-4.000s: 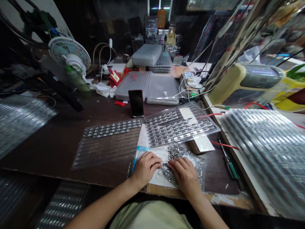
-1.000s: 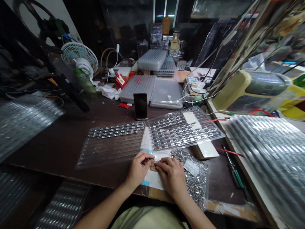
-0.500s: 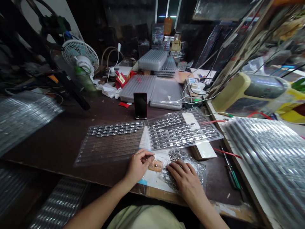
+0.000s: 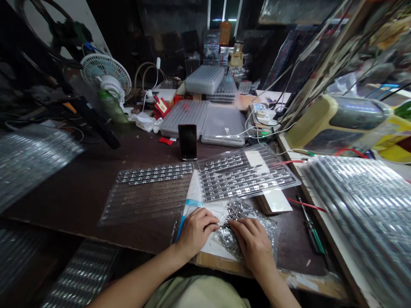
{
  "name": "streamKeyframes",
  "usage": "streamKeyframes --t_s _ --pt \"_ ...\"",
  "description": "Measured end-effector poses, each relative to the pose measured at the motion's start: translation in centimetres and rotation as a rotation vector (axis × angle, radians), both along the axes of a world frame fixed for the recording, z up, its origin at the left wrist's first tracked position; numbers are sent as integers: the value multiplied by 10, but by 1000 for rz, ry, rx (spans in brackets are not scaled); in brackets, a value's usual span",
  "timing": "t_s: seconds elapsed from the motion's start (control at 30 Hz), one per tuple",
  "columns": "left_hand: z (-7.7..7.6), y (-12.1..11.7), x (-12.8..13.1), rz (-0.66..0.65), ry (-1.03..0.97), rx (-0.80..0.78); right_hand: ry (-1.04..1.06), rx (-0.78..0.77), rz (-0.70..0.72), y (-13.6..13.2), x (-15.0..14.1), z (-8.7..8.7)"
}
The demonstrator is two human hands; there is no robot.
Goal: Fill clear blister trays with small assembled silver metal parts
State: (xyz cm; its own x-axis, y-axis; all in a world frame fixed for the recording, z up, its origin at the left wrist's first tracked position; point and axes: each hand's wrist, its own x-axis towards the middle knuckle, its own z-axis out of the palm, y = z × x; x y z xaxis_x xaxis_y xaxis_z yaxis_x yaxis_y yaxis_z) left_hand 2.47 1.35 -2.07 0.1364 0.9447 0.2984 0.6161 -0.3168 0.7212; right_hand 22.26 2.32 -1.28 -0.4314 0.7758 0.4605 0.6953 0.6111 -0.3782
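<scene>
My left hand (image 4: 196, 231) is closed in a pinch over white paper (image 4: 212, 248) at the table's front edge. What its fingertips hold, if anything, is too small to make out. My right hand (image 4: 254, 241) rests on a clear plastic bag (image 4: 268, 229), its thumb and fingertips pinched beside a heap of small shiny metal parts (image 4: 235, 209). Between the two hands is a narrow gap. Behind them lie a clear ribbed tray (image 4: 144, 203) with several dark strips along its far side, and a second clear tray (image 4: 231, 179) holding more such strips.
A phone (image 4: 188, 142) stands upright behind the trays. To the right lie a white-topped block (image 4: 278, 202), a green-handled tool (image 4: 314, 237) and stacked clear trays (image 4: 359, 205). A fan (image 4: 107, 77) stands at the back left; more trays (image 4: 41, 158) sit at the left.
My left hand has moved right, toward the bag, and now covers the small orange-brown piece seen earlier. My right hand's fingers have drawn from lying spread into a pinch by the metal parts.
</scene>
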Motion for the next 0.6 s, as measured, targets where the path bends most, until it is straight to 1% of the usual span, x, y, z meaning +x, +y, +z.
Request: streamKeyframes --t_s 0.2,0.27,0.33,0.37,0.43,0.53,0.6 --pt "-3 -3 3 -15 -19 -16 57 -27 -3 1 0 5" --pt "-2 -4 3 -11 -34 -24 83 -33 5 2 1 8" --pt "4 2 -2 3 -54 -14 109 -43 17 2 -1 11" --pt "7 9 -7 24 -55 2 120 -50 23 2 -3 11" --pt "17 30 -24 114 -9 50 135 -69 23 0 -11 12" --pt "28 71 -56 341 184 113 134 -116 -17 -3 -27 9" --pt "29 92 -75 415 301 124 123 -124 -37 -4 -37 5"
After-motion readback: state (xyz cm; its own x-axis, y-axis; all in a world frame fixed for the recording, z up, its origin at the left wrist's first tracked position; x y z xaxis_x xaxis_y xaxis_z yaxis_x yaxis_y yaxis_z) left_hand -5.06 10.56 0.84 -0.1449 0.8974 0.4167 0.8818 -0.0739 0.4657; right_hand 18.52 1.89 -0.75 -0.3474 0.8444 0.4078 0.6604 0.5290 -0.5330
